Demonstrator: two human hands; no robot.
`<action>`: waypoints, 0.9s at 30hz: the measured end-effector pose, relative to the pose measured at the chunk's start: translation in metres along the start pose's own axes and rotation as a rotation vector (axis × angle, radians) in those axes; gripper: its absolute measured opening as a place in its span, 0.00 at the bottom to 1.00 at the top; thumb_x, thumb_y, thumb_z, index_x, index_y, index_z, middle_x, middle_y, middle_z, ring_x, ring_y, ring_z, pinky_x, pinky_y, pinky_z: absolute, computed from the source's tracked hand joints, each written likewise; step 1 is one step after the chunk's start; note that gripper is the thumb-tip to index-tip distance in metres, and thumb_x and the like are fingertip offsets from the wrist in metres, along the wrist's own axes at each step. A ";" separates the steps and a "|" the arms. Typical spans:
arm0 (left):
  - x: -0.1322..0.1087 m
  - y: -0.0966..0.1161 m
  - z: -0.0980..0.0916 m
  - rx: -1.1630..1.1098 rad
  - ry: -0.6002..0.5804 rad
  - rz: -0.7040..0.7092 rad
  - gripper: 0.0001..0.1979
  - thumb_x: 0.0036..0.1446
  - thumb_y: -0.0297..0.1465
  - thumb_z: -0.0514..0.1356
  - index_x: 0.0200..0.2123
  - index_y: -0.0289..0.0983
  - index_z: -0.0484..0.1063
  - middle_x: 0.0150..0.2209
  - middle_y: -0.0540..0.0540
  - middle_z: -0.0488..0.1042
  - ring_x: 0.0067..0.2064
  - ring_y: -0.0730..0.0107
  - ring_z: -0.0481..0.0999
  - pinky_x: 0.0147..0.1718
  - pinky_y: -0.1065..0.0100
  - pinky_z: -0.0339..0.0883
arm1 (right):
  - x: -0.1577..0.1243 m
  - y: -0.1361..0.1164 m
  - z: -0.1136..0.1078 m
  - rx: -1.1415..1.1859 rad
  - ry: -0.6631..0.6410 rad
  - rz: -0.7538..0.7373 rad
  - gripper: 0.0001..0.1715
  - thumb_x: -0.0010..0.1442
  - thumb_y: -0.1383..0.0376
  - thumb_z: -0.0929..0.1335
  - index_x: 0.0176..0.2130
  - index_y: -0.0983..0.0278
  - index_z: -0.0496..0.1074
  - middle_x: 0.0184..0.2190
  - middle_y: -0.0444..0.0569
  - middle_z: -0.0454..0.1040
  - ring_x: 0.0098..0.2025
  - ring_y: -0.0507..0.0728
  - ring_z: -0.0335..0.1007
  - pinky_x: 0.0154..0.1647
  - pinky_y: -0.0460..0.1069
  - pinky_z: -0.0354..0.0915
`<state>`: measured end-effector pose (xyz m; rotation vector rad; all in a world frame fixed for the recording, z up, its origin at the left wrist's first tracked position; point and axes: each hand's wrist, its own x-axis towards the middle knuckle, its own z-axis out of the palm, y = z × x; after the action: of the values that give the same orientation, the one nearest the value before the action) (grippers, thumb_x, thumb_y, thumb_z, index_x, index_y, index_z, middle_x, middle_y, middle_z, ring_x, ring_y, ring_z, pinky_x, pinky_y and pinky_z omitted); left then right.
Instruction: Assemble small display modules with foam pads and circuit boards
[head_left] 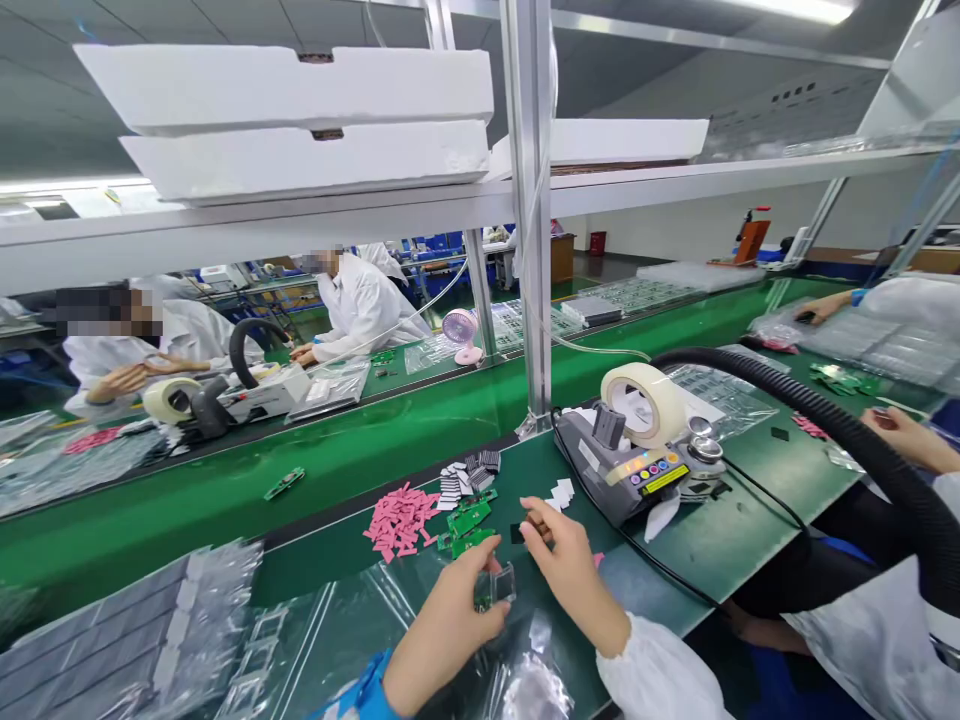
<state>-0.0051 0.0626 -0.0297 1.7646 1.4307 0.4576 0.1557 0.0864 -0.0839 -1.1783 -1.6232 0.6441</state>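
Note:
My left hand (pixel 454 608) is closed, with thumb and fingers pinching a small clear plastic case (pixel 504 584). A bit of green shows inside or behind the case. Just to the right, my right hand (pixel 574 568) hovers with curled fingers, thumb and forefinger close together; whatever they hold is hidden. A small black piece (pixel 517 534) sits right by its thumb tip, but I cannot tell whether it is touched. Beyond my hands lie several green circuit boards (pixel 469 518), a heap of pink strips (pixel 401 520), grey-and-white strips (pixel 459 482) and white pieces (pixel 561 494).
A grey machine (pixel 626 465) with a black hose (pixel 810 400) and a tape roll (pixel 643 405) stands right. Plastic trays (pixel 135 630) lie left. A metal post (pixel 529 220) rises ahead. A co-worker's hand (pixel 911 438) is at right; a single board (pixel 285 484) lies on the green belt.

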 end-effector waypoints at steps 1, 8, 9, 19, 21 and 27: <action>0.002 0.001 0.001 -0.023 -0.001 0.002 0.34 0.45 0.26 0.56 0.59 0.29 0.59 0.48 0.35 0.71 0.50 0.50 0.69 0.51 0.51 0.60 | -0.002 -0.003 0.001 0.052 0.008 -0.028 0.19 0.67 0.57 0.57 0.47 0.66 0.67 0.28 0.44 0.73 0.27 0.50 0.72 0.29 0.46 0.70; 0.006 0.008 0.001 -0.425 -0.069 0.017 0.38 0.46 0.27 0.61 0.60 0.34 0.52 0.40 0.43 0.74 0.47 0.61 0.73 0.51 0.60 0.63 | -0.027 -0.030 -0.007 0.224 0.121 -0.222 0.13 0.65 0.58 0.60 0.40 0.59 0.71 0.29 0.44 0.75 0.32 0.51 0.73 0.34 0.44 0.70; 0.005 0.008 0.002 -0.597 -0.086 -0.014 0.37 0.46 0.28 0.63 0.60 0.36 0.53 0.39 0.45 0.75 0.44 0.63 0.75 0.48 0.61 0.65 | -0.030 -0.032 -0.008 0.226 0.150 -0.246 0.13 0.65 0.58 0.60 0.41 0.59 0.70 0.30 0.45 0.76 0.33 0.51 0.73 0.34 0.44 0.70; 0.011 0.011 0.033 -1.446 -0.159 -0.287 0.16 0.44 0.30 0.69 0.39 0.35 0.78 0.39 0.42 0.80 0.47 0.65 0.76 0.48 0.69 0.66 | -0.044 -0.025 -0.008 0.173 0.321 -0.415 0.15 0.64 0.59 0.62 0.48 0.60 0.70 0.36 0.50 0.78 0.40 0.54 0.75 0.43 0.47 0.71; 0.014 0.013 0.041 -1.477 -0.172 -0.275 0.12 0.44 0.30 0.69 0.34 0.34 0.79 0.37 0.42 0.81 0.48 0.65 0.75 0.49 0.72 0.65 | -0.048 -0.020 -0.008 0.186 0.330 -0.402 0.16 0.63 0.59 0.63 0.49 0.59 0.70 0.37 0.49 0.78 0.41 0.55 0.75 0.44 0.48 0.71; 0.035 0.035 0.074 -1.475 -0.371 -0.341 0.09 0.52 0.32 0.63 0.36 0.34 0.77 0.35 0.44 0.81 0.38 0.65 0.80 0.43 0.62 0.70 | -0.091 0.016 -0.044 0.291 0.527 -0.105 0.17 0.56 0.53 0.68 0.43 0.58 0.76 0.35 0.49 0.79 0.36 0.57 0.76 0.39 0.49 0.73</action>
<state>0.0796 0.0674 -0.0552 0.3619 0.6736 0.6828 0.2055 0.0044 -0.1180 -0.9412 -1.0957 0.4356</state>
